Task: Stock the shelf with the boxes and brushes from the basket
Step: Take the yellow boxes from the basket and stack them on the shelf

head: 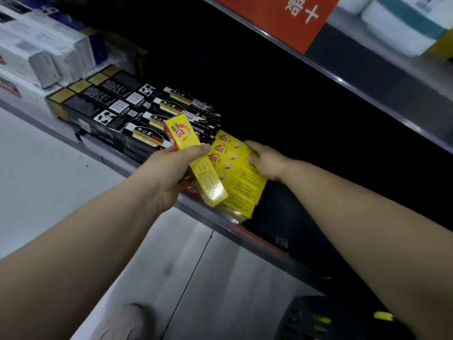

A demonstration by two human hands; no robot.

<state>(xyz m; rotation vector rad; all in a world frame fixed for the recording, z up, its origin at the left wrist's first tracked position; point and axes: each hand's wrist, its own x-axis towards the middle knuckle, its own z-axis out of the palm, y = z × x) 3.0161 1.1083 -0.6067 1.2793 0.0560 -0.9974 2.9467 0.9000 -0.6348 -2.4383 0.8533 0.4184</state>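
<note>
1. One yellow box is clenched in the left grip, tilted above the front rail of the shelf.
2. More yellow boxes lie in a stack on the shelf, just beside the black boxes.
3. The right grip touches the stack's right side, with its fingers at the far end. I cannot tell whether it grasps or only presses.
4. A dark basket sits on the floor under the right forearm, with small yellow items inside.
5. White boxes fill the shelf's left end, and a red sign hangs above.
</note>
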